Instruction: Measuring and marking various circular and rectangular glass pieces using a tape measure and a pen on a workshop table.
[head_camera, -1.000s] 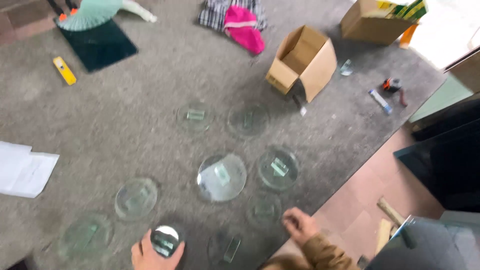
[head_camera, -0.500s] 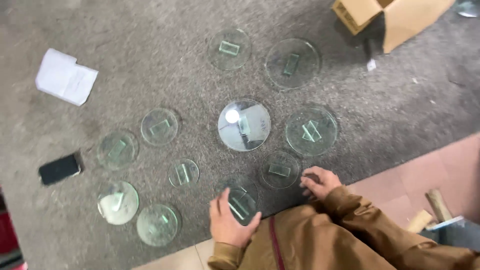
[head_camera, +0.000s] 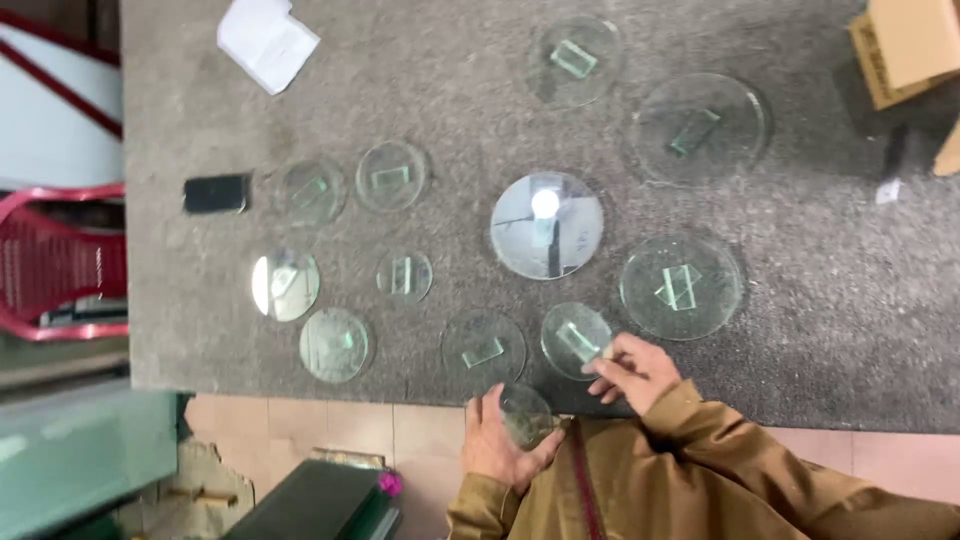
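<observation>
The grey worktop (head_camera: 300, 100) carries 11 round glass discs, most with a small glass block on top. The largest discs (head_camera: 699, 127) lie far right, the smaller ones (head_camera: 391, 176) to the left. At the near edge, the left hand (head_camera: 500, 445) grasps 1 small disc (head_camera: 527, 415), lifted off the worktop. The right hand (head_camera: 632, 368) pinches the rim of another small disc (head_camera: 577, 340) lying flat, so the handling seems just begun, I think

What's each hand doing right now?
Left hand: closed on a small glass disc.
Right hand: fingers touching a glass disc on the table.
</observation>
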